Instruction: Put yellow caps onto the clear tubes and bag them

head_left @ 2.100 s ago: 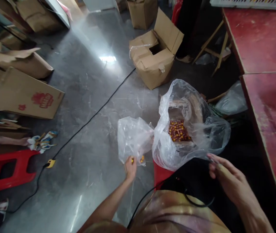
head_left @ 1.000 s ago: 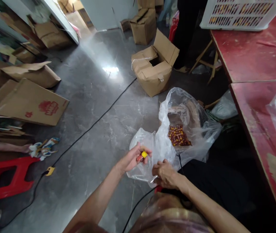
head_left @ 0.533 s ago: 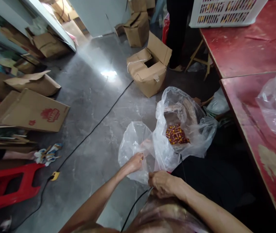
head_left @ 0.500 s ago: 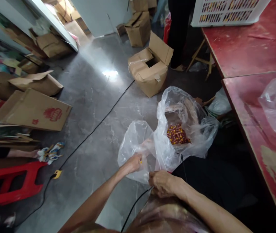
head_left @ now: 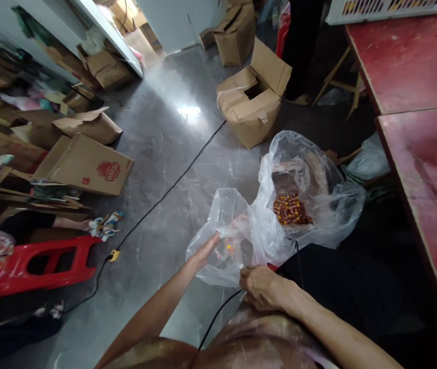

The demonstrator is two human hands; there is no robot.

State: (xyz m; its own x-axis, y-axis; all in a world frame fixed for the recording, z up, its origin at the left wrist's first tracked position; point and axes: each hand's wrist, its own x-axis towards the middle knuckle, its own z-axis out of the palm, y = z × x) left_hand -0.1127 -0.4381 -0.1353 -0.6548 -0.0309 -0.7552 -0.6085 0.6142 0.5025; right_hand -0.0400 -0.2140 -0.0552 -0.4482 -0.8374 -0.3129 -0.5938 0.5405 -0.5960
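Observation:
My left hand (head_left: 206, 249) is at the near left rim of a small clear plastic bag (head_left: 218, 205), fingers stretched out and holding nothing. Just beyond its fingertips, blurred, are a few small orange-yellow pieces (head_left: 229, 249) within the bag's outline. My right hand (head_left: 260, 287) is closed on the near right edge of this bag, its fingertips partly hidden. Beside it stands a larger clear plastic bag (head_left: 262, 215), open at the top, with many small dark red and yellow pieces (head_left: 291, 209) inside.
An open cardboard box (head_left: 251, 125) stands beyond the bags. A red table (head_left: 414, 148) runs along the right, with a white basket (head_left: 391, 14) on it. A black cable (head_left: 164, 193) crosses the floor. At left are a red stool (head_left: 49, 266), a person's arm and cardboard boxes (head_left: 87, 166).
My left hand has opened and drawn slightly back to the left; the small yellow piece at its fingers is now apart from it. My right hand keeps its hold. The view has shifted left.

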